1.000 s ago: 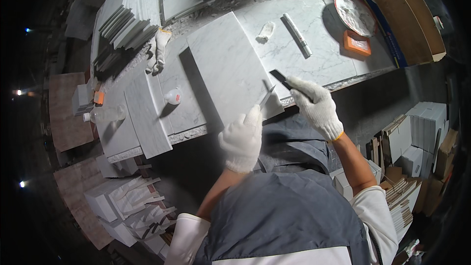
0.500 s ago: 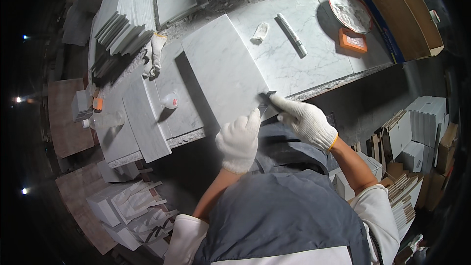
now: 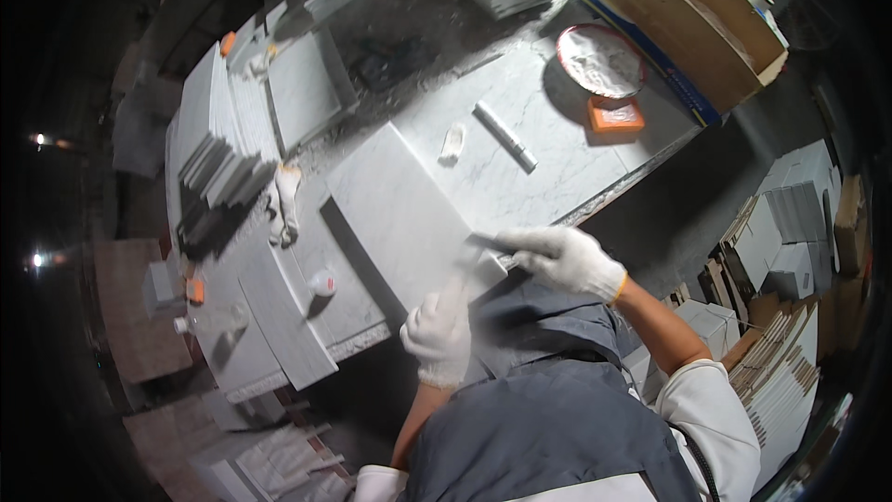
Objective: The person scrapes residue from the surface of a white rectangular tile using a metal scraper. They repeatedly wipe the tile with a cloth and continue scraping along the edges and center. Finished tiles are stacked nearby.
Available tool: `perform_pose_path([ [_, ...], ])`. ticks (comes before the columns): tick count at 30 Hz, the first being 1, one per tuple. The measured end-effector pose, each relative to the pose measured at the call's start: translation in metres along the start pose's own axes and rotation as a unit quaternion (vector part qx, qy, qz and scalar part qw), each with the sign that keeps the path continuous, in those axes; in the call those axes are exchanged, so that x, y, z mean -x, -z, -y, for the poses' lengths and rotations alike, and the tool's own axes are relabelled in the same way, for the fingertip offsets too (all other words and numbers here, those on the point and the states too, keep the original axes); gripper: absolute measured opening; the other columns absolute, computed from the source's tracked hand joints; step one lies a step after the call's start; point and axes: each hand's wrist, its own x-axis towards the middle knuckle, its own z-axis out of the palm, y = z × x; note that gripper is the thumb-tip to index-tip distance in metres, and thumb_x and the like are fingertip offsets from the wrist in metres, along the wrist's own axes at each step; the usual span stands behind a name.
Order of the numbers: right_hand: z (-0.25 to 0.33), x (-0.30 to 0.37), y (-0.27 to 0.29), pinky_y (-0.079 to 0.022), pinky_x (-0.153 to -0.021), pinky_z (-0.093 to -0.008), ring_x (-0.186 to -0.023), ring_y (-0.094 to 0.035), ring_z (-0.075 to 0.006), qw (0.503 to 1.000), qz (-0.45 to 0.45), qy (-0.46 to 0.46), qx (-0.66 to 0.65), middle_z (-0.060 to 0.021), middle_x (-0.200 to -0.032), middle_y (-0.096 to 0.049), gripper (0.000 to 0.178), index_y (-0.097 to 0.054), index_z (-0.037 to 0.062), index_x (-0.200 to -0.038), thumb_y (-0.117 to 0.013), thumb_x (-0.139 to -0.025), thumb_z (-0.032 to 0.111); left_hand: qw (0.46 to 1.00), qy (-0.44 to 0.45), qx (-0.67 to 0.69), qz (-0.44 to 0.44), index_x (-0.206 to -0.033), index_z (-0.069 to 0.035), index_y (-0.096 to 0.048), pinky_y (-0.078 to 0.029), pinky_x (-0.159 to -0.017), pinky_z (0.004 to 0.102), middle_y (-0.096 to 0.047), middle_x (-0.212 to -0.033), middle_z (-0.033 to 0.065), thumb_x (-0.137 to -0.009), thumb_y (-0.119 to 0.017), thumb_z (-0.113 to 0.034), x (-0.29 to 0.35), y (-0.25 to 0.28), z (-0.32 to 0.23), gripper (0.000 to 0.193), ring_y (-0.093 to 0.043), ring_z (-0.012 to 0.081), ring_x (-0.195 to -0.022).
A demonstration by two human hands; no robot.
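A pale grey-veined marble tile (image 3: 390, 204) lies raised over the work surface, its near corner by my hands. In a white knit glove, my right hand (image 3: 562, 260) grips a small dark flat bar (image 3: 483, 242) over the tile's near right edge. My left hand (image 3: 435, 339), gloved the same way, is closed beside the tile's near edge. Its fingertips are smeared by motion, so what they hold cannot be made out. A white marker-like tube (image 3: 506, 138) and a small white crumpled piece (image 3: 452, 143) rest beyond the tile.
A round dish of white paste (image 3: 599, 60) and an orange box (image 3: 615, 115) sit right, beside a long cardboard box (image 3: 669, 28). Stacked tiles (image 3: 223, 130), a spare glove (image 3: 285, 204), a small bottle (image 3: 321, 283) and a clear bottle (image 3: 218, 321) stand left. White cartons (image 3: 794, 195) are at right.
The view has shifted, so the bench appears lower and more of its far side shows. My right hand has brought the dark bar onto the tile's edge; my left fingers have blurred.
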Motion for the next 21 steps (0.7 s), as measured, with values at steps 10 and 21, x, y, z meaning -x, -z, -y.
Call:
perform_pose_path([
  [10, -0.003, -0.024, 0.201, -0.055, -0.089, -0.0346, -0.102, -0.072, -0.0244, 0.897, -0.379, -0.029, 0.226, -0.0094, -0.109, -0.077, 0.027, -0.077, 0.0115, -0.115, -0.07, -0.096, 0.03, 0.976, 0.107, 0.187, -0.001, -0.107, -0.008, -0.077, -0.054, -0.068, 0.0454, -0.072, -0.088, 0.0152, -0.09, -0.075, -0.022, -0.005, 0.018, 0.004, 0.022, -0.069, 0.0372, -0.076],
  [21, -0.019, -0.081, 0.221, -0.056, -0.09, -0.0441, -0.106, -0.071, -0.0337, 0.826, -0.299, -0.1, 0.468, -0.0111, -0.113, -0.075, 0.024, -0.077, 0.0229, -0.113, -0.061, -0.096, 0.023, 0.885, 0.242, 0.375, 0.13, -0.112, -0.003, -0.074, -0.055, -0.067, 0.0363, -0.072, -0.083, 0.0135, -0.093, -0.071, -0.017, -0.003, 0.033, -0.028, 0.024, -0.071, 0.0234, -0.071],
])
